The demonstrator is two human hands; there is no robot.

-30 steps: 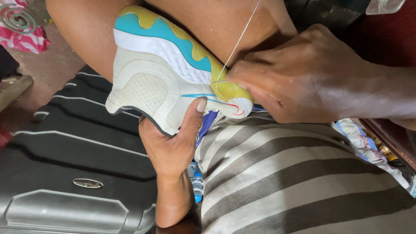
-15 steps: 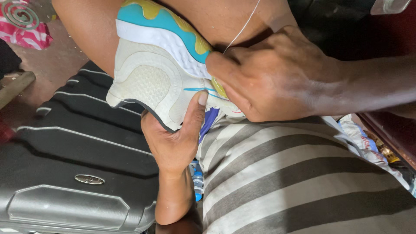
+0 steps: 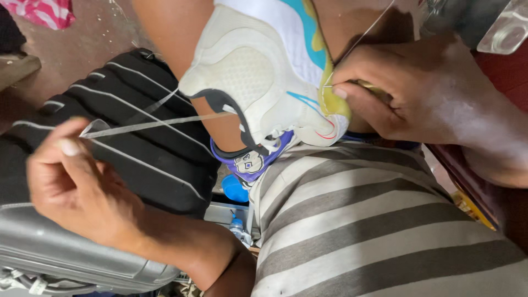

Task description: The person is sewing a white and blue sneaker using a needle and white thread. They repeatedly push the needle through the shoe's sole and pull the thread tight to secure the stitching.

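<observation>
A white sneaker (image 3: 258, 71) with teal and yellow trim lies sole-up between my knees. My right hand (image 3: 434, 99) pinches a thin needle or thread end at the yellow edge of the sole; a fine thread runs up and to the right from there. My left hand (image 3: 82, 187) is out at the left, fingers closed on a pale thread (image 3: 159, 122) pulled taut from the shoe's dark-rimmed sole edge. Below the sneaker a purple and white piece (image 3: 250, 162) shows.
A grey and black ribbed hard-shell suitcase (image 3: 137, 143) lies at the left under my left arm. My striped shirt (image 3: 374, 231) fills the lower right. Pink striped cloth (image 3: 47, 11) lies on the floor at the top left. A blue object (image 3: 235, 188) sits below the shoe.
My left hand has left the underside of the sneaker and moved out to the left, drawing a thread taut. My right hand stays at the sole's yellow edge.
</observation>
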